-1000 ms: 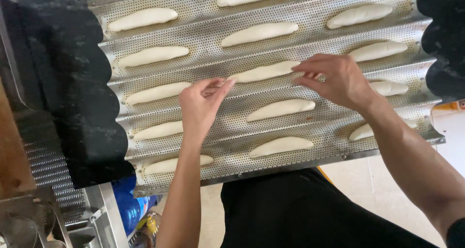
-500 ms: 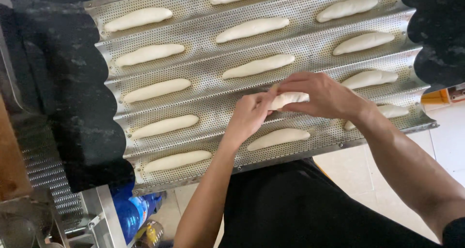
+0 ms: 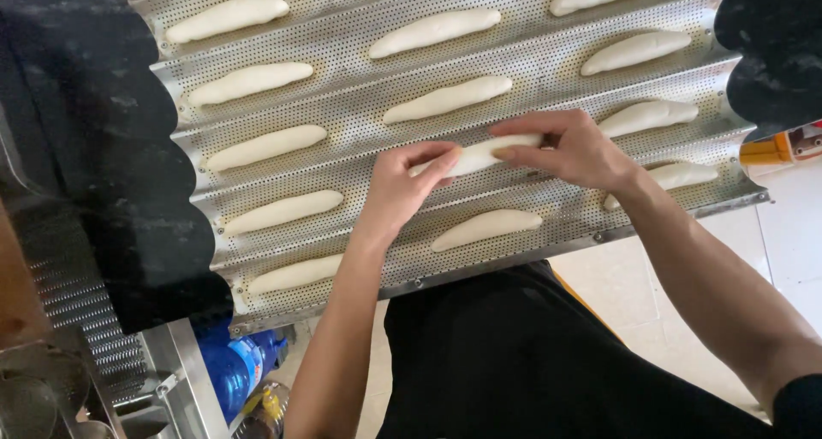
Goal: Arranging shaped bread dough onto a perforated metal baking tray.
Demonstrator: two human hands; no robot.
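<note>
A perforated, wavy metal baking tray [image 3: 360, 105] lies on a black counter, with several long white dough pieces in its grooves. My left hand [image 3: 402, 191] and my right hand [image 3: 574, 152] both pinch one dough piece [image 3: 479, 155] by its ends, over a groove in the tray's middle column. Another dough piece [image 3: 486, 230] lies just below it, and a third [image 3: 447, 99] lies above. My dark apron fills the lower middle of the view.
The black counter [image 3: 94, 148] runs along the tray's left side and top right corner. A blue plastic bottle [image 3: 244, 366] stands on the floor below the tray. Metal equipment [image 3: 77, 370] sits at lower left. A yellow object [image 3: 771, 148] sits at the right edge.
Both hands came together on one dough piece in the middle column and now hold it by its ends. The view has shifted slightly, so the tray sits higher in frame.
</note>
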